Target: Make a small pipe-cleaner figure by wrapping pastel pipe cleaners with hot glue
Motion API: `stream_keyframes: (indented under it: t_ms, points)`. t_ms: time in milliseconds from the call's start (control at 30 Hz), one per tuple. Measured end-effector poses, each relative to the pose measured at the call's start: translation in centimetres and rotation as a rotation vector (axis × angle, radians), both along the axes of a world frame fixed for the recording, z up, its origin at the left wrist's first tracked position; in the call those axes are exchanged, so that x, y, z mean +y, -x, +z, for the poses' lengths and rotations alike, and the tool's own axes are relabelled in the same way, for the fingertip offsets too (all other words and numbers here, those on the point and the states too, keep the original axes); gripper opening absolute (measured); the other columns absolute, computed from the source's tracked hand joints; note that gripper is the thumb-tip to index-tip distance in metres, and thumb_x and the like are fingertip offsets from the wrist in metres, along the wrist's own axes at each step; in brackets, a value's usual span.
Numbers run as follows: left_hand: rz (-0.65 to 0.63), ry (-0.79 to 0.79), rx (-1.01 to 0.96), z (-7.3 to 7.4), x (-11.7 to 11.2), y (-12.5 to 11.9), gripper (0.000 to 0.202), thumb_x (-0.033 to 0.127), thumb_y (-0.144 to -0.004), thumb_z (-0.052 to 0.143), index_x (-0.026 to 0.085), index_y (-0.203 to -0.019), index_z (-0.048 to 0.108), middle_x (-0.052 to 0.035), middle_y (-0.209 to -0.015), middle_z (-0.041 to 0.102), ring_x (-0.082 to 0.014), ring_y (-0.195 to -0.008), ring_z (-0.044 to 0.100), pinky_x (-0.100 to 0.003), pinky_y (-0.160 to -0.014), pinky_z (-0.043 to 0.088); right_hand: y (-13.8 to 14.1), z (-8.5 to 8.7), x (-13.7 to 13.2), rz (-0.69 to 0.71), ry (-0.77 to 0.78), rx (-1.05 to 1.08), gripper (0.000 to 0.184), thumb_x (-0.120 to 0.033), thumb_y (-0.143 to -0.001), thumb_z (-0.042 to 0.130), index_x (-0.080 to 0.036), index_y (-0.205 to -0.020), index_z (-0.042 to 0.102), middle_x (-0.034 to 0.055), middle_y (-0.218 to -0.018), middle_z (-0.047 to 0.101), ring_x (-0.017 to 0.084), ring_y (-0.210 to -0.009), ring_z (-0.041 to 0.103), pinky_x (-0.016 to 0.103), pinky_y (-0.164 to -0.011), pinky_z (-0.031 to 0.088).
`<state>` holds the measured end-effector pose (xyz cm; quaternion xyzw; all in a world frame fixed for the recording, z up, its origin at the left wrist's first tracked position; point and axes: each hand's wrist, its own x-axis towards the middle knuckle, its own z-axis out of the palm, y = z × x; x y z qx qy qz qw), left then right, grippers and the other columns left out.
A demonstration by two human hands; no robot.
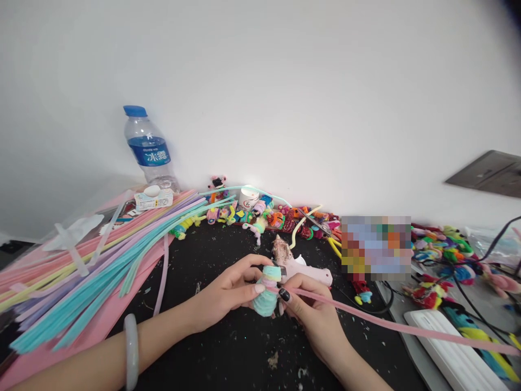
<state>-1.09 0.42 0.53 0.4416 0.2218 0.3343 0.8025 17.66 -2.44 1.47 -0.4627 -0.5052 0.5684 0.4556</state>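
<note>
My left hand (pixel 228 293) is closed around a small fuzzy piece (pixel 266 290) wound from teal, yellow and pink pipe cleaner, held over the black mat (pixel 211 347). My right hand (pixel 309 312) pinches a long pink pipe cleaner (pixel 407 328) right beside that piece; the strand runs off toward the lower right. A pale bangle sits on my left wrist. Just behind my hands lies a pink glue gun (pixel 305 269).
Long pipe cleaners (pixel 101 260) in pink, purple and teal fan out at the left. A water bottle (pixel 148 149) stands against the white wall. Small finished pipe-cleaner figures (pixel 277 217) line the back; more lie right with cables and a white power strip (pixel 451 353).
</note>
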Motion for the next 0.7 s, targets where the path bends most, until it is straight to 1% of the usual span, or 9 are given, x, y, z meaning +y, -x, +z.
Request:
stream_keyframes:
  t_ms: [100, 200, 300, 400, 500, 600, 700]
  points:
    - [-0.045, 0.072, -0.066, 0.20, -0.01, 0.07, 0.030, 0.023, -0.085, 0.059, 0.026, -0.114, 0.052, -0.0024, -0.097, 0.058, -0.0165, -0.085, 0.060, -0.035, -0.078, 0.048, -0.18, -0.18, 0.07, 0.027, 0.017, 0.044, 0.025, -0.034, -0.073, 0.072, -0.016, -0.062, 0.059, -0.0047, -0.048, 0.050, 0.007, -0.045, 0.038, 0.020, -0.044, 0.027]
    - [-0.078, 0.126, -0.109, 0.27, -0.02, 0.25, 0.029, 0.020, -0.086, 0.058, 0.025, -0.114, 0.052, -0.0030, -0.097, 0.060, -0.0177, -0.083, 0.062, -0.040, -0.078, 0.049, -0.32, -0.40, 0.11, 0.067, 0.068, 0.112, 0.024, -0.033, -0.072, 0.073, -0.015, -0.065, 0.058, -0.0065, -0.048, 0.045, 0.006, -0.043, 0.033, 0.019, -0.042, 0.023]
    - [-0.108, 0.172, -0.156, 0.15, 0.01, 0.44, 0.031, 0.019, -0.086, 0.058, 0.024, -0.115, 0.051, -0.0054, -0.100, 0.062, -0.0195, -0.083, 0.063, -0.041, -0.076, 0.049, -0.29, -0.42, 0.12, 0.129, 0.121, 0.237, 0.024, -0.035, -0.075, 0.071, -0.015, -0.070, 0.059, -0.0066, -0.050, 0.046, 0.005, -0.041, 0.030, 0.017, -0.040, 0.021]
    - [-0.153, 0.189, -0.204, 0.04, 0.09, 0.58, 0.033, 0.020, -0.084, 0.059, 0.024, -0.116, 0.050, -0.0076, -0.103, 0.063, -0.0217, -0.085, 0.063, -0.039, -0.073, 0.049, -0.18, -0.31, 0.14, 0.172, 0.144, 0.325, 0.023, -0.035, -0.078, 0.068, -0.015, -0.070, 0.060, -0.0054, -0.052, 0.049, 0.004, -0.041, 0.030, 0.017, -0.039, 0.021]
    - [-0.189, 0.196, -0.228, 0.06, 0.21, 0.68, 0.033, 0.019, -0.084, 0.059, 0.024, -0.115, 0.049, -0.0081, -0.102, 0.064, -0.0232, -0.088, 0.063, -0.037, -0.071, 0.049, -0.18, -0.25, 0.14, 0.174, 0.151, 0.321, 0.024, -0.034, -0.078, 0.069, -0.014, -0.069, 0.059, -0.0033, -0.055, 0.052, 0.003, -0.041, 0.032, 0.016, -0.039, 0.021]
    - [-0.215, 0.199, -0.236, 0.11, 0.33, 0.80, 0.032, 0.019, -0.084, 0.059, 0.024, -0.114, 0.050, -0.0088, -0.101, 0.065, -0.0238, -0.089, 0.063, -0.038, -0.071, 0.049, -0.32, -0.30, 0.12, 0.148, 0.138, 0.260, 0.024, -0.034, -0.075, 0.071, -0.013, -0.069, 0.060, -0.0018, -0.055, 0.055, 0.004, -0.042, 0.036, 0.016, -0.039, 0.024]
    - [-0.221, 0.205, -0.217, 0.10, 0.37, 0.92, 0.031, 0.019, -0.084, 0.059, 0.023, -0.113, 0.050, -0.0087, -0.101, 0.065, -0.0245, -0.090, 0.064, -0.038, -0.072, 0.049, -0.50, -0.41, 0.13, 0.105, 0.118, 0.203, 0.023, -0.031, -0.072, 0.074, -0.014, -0.068, 0.061, -0.0025, -0.054, 0.055, 0.004, -0.043, 0.038, 0.016, -0.040, 0.027]
